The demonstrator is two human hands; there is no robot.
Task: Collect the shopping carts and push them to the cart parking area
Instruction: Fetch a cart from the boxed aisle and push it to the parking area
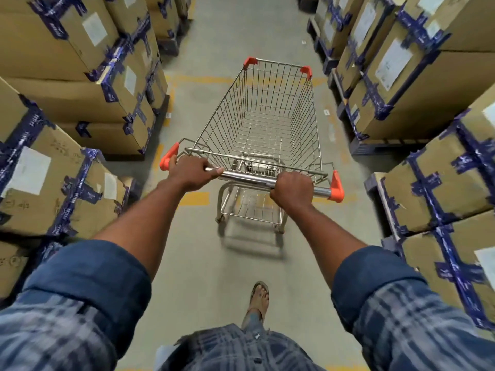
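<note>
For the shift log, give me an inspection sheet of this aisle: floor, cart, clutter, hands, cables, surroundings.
Surface: grey floor, worn yellow markings.
Job's things: one cart, basket empty.
Clutter: small scraps on the floor.
Hands: left hand and right hand both grip the handle.
Cables: nothing seen.
Surroundings: taped boxes stacked on both sides.
</note>
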